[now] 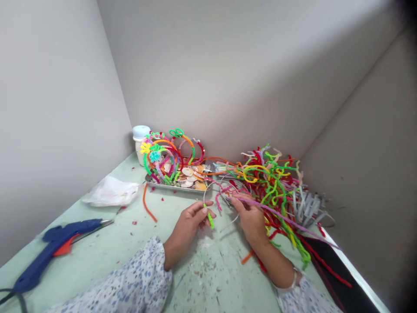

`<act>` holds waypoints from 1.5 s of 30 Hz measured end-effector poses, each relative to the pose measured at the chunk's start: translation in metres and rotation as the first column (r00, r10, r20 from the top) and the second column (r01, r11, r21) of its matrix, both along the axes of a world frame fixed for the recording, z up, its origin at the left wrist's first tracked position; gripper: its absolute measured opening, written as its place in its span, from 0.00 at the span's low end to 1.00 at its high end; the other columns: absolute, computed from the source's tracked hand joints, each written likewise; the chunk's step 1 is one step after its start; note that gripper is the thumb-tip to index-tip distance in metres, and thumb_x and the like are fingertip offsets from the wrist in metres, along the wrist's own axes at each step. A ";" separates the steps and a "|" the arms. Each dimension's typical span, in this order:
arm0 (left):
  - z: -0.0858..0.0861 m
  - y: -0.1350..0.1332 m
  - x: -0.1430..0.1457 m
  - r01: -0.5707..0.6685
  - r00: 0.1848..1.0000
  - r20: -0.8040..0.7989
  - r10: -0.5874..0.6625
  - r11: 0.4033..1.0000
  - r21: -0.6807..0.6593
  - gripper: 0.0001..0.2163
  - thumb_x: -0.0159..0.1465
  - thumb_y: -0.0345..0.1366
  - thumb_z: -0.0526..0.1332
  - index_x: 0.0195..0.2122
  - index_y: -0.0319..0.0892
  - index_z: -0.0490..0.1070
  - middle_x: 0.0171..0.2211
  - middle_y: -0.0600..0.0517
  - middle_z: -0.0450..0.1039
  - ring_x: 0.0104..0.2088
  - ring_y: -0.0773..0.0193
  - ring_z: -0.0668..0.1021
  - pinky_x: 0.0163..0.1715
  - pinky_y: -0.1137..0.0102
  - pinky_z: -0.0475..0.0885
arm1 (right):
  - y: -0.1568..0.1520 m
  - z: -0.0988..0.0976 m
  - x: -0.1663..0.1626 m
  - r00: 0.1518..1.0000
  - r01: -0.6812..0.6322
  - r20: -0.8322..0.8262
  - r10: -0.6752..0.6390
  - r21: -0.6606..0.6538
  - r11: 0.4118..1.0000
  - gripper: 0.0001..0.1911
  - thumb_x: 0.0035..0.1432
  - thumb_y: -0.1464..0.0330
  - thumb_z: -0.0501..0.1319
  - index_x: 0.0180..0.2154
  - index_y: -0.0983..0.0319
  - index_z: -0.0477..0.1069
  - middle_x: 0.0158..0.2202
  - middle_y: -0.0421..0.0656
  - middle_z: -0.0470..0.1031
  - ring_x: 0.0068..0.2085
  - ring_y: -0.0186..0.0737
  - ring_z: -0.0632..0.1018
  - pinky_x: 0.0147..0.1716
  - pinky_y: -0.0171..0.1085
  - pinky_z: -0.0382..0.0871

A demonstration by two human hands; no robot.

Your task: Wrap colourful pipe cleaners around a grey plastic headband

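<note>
Green-tipped hoop [208, 186]: thin, pale wire arching at twelve o'clock from the left hand, its fuzzy green end at the bottom, seemingly lifted off the table [140, 234], perhaps so its edge is easy to get at.
Left hand [190, 219]: thumb and fingers closed on the green end, a pinch that likely keeps the hoop from turning.
Right hand [252, 219]: fingers gripping a purple pipe cleaner [295, 221] near one end, its long tail trailing off towards four o'clock, probably for finer control of that short end; whether they touch wire too, I cannot tell.
Pipe cleaner heap [273, 182]: at two o'clock from the hands, beside the right one, which makes for a short reach.
Tray [176, 188]: between ten and eleven o'clock, with shells [187, 174] inside and wrapped headbands [192, 148] standing over them, perhaps to spare table room.
Plastic bag [112, 191]: between nine and ten o'clock, apart from the hands.
Glue gun [47, 254]: between eight and nine o'clock, lying flat, nozzle towards two o'clock, maybe set aside to avoid contact.
</note>
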State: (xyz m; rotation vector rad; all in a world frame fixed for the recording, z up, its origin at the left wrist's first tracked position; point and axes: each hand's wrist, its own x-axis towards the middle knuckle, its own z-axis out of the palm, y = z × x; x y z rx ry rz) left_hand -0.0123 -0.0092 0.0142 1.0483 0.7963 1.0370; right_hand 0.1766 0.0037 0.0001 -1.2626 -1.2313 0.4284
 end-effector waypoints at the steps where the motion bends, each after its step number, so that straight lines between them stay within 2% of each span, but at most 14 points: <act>1: -0.001 0.001 -0.001 -0.014 1.000 -0.008 0.014 1.000 0.013 0.17 0.59 0.41 0.62 0.48 0.39 0.71 0.31 0.50 0.74 0.25 0.71 0.68 0.26 0.75 0.61 | 0.000 0.001 0.001 0.997 0.040 0.059 -0.044 0.080 0.996 0.10 0.54 0.62 0.63 0.31 0.62 0.76 0.39 0.46 0.75 0.43 0.45 0.75 0.46 0.45 0.67; 3: 0.000 0.001 -0.002 -0.037 0.999 -0.028 0.038 0.999 0.039 0.17 0.59 0.41 0.62 0.48 0.39 0.72 0.30 0.51 0.74 0.25 0.71 0.67 0.27 0.75 0.60 | -0.001 0.003 0.004 0.980 0.140 0.118 -0.161 0.167 0.976 0.09 0.56 0.64 0.61 0.33 0.62 0.76 0.43 0.48 0.72 0.46 0.44 0.74 0.47 0.45 0.67; 5: 0.001 0.000 -0.003 -0.041 0.998 -0.042 0.044 0.997 0.066 0.16 0.59 0.41 0.62 0.47 0.40 0.72 0.29 0.52 0.73 0.26 0.70 0.68 0.29 0.74 0.61 | -0.004 0.006 0.003 0.961 0.194 0.150 -0.233 0.240 0.951 0.07 0.56 0.65 0.61 0.34 0.62 0.75 0.43 0.47 0.70 0.44 0.43 0.73 0.48 0.46 0.66; 7: 0.004 -0.002 -0.003 -0.024 0.999 -0.035 0.027 0.997 0.077 0.16 0.60 0.41 0.61 0.48 0.41 0.72 0.29 0.52 0.72 0.29 0.69 0.69 0.33 0.74 0.62 | -0.009 0.007 -0.001 0.964 0.115 0.198 -0.177 0.290 0.950 0.05 0.57 0.67 0.61 0.33 0.61 0.74 0.38 0.45 0.71 0.42 0.42 0.73 0.48 0.46 0.66; 10: 0.008 -0.006 -0.001 0.027 1.000 0.013 -0.028 0.997 0.065 0.17 0.62 0.42 0.59 0.50 0.41 0.71 0.29 0.52 0.71 0.30 0.68 0.69 0.34 0.73 0.62 | -0.018 0.006 -0.014 0.971 -0.073 0.238 0.013 0.246 0.966 0.03 0.58 0.69 0.60 0.34 0.60 0.73 0.35 0.43 0.72 0.40 0.41 0.74 0.44 0.45 0.68; 14: 0.010 -0.009 0.001 0.113 0.991 0.061 -0.117 0.991 0.077 0.18 0.63 0.41 0.58 0.52 0.39 0.66 0.29 0.52 0.71 0.29 0.68 0.69 0.32 0.73 0.62 | -0.026 0.004 -0.027 0.976 -0.162 0.175 0.126 0.208 0.964 0.05 0.59 0.70 0.59 0.37 0.58 0.73 0.36 0.43 0.72 0.41 0.40 0.73 0.43 0.42 0.69; 18: 0.011 -0.011 0.003 0.149 0.987 0.047 -0.154 0.985 0.092 0.18 0.64 0.41 0.57 0.53 0.40 0.62 0.30 0.51 0.72 0.28 0.69 0.70 0.30 0.73 0.62 | -0.029 0.006 -0.030 0.979 -0.153 0.164 0.121 0.201 0.967 0.05 0.59 0.71 0.59 0.37 0.58 0.73 0.36 0.42 0.72 0.41 0.40 0.73 0.42 0.41 0.68; 28: 0.009 -0.013 0.005 0.150 0.984 0.088 -0.153 0.988 0.048 0.13 0.63 0.40 0.60 0.46 0.39 0.66 0.29 0.51 0.73 0.30 0.68 0.71 0.32 0.73 0.63 | -0.036 0.011 -0.036 0.975 -0.171 0.177 0.133 0.223 0.960 0.06 0.57 0.72 0.60 0.35 0.57 0.74 0.34 0.41 0.73 0.39 0.40 0.74 0.40 0.41 0.69; 45: 0.009 -0.012 0.005 0.129 0.986 0.105 -0.130 0.991 0.017 0.12 0.59 0.38 0.63 0.41 0.39 0.69 0.29 0.52 0.74 0.29 0.68 0.73 0.33 0.72 0.64 | -0.037 0.011 -0.033 0.963 -0.220 0.205 0.175 0.223 0.950 0.05 0.57 0.72 0.60 0.35 0.58 0.74 0.34 0.42 0.73 0.38 0.40 0.75 0.40 0.42 0.69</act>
